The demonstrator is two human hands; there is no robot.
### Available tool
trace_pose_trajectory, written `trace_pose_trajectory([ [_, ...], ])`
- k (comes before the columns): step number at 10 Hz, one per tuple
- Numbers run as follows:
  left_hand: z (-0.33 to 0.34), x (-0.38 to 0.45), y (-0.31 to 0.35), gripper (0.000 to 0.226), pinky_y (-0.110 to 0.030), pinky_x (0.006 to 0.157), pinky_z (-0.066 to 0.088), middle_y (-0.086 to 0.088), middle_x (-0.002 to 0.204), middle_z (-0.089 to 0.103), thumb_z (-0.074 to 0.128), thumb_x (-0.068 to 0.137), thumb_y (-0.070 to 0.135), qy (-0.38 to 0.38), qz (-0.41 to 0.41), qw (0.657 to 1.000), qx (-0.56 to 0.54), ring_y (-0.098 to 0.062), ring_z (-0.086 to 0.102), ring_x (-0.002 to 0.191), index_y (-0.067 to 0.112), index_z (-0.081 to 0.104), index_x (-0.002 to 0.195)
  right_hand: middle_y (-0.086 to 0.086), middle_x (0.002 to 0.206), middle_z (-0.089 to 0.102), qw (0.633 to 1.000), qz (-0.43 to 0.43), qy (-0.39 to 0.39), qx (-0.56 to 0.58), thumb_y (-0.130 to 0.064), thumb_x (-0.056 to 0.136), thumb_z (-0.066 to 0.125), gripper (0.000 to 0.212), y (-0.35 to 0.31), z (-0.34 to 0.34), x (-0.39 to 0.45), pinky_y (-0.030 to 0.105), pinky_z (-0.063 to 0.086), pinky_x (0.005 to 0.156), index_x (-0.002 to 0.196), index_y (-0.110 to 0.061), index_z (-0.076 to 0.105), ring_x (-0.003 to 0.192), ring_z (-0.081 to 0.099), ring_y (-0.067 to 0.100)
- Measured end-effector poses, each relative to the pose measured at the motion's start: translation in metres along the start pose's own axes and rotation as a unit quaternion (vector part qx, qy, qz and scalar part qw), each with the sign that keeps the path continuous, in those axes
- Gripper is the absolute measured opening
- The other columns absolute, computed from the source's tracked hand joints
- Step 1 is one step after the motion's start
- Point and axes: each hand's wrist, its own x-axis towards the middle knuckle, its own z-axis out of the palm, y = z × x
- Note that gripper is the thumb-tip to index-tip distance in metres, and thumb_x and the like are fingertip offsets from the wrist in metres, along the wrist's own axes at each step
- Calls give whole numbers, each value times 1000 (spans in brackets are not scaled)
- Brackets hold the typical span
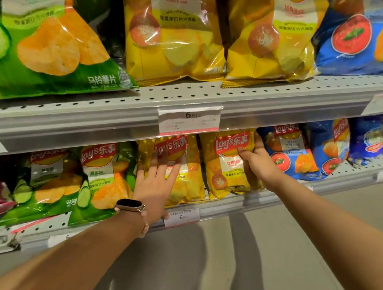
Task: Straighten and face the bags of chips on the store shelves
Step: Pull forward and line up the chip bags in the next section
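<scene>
**Two hands, two yellow bags on the lower shelf**

While the left hand (156,184) lies flat with straight, spread fingers (171,164) pressed on the front of the left yellow bag (188,181), the right hand (260,161) is on its neighbour, the right yellow bag (229,164), thumb across the front panel and the other fingers wrapped round the bag's right edge — a proper grip. Both bags stand under the price tag (189,120) clipped to the upper shelf rail (287,111), the left one just below and left of it, the right one just below and right.

And here's the crux: each bag's long axis runs up and down, and both lean, tops tipped leftward, the right one more so. The gripped bag sits directly in the right hand, so a small turn to square it looks like the likely call. The left hand is nearer the other bag and seems to be steadying it.

Hard to read: the tops of both bags vanish behind the rail, and the right hand's far fingers are hidden behind the bag. Right of the tag, a blue tomato bag (289,155) touches that hand's back. Left of it, a green cucumber bag (103,179) crowds the left yellow bag's edge.
</scene>
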Motion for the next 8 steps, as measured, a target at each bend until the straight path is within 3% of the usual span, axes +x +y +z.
trace_pose_trajectory([
  [2,-1,-1,0,128,-45,106,32,-8,141,31,80,63,55,-2,-3,1000,-7,-27,34,129,19,-4,151,4,130,50,998,-2,7,-68,-20,99,47,61,9,-2,-5,28,40,92,149,-19,13,114,50,18],
  [4,-4,1,1,126,-45,102,37,-10,139,33,82,62,53,-10,10,1000,4,-29,37,126,17,-1,150,15,125,49,949,-117,179,-232,-33,92,57,56,17,15,-14,39,42,98,139,-13,35,114,50,29],
  [5,-12,1,-3,124,-45,99,39,-7,138,37,83,57,58,-14,16,999,-29,-28,39,126,20,7,148,16,136,40,933,-120,181,-288,-38,88,62,69,18,18,-17,43,39,104,143,-14,28,125,42,31],
  [6,-28,-1,-8,111,-41,99,41,-4,136,44,79,58,64,-31,14,993,-111,-27,42,126,25,21,143,15,134,42,942,-94,156,-283,-37,85,66,73,17,18,-20,47,41,102,143,-16,28,124,43,31],
  [8,-64,-17,-30,77,-35,97,42,3,125,54,72,69,64,13,-15,962,-273,-20,47,121,25,45,130,12,147,37,951,-85,190,-229,-26,93,58,68,-5,13,-51,41,32,111,148,-7,24,135,35,27],
])
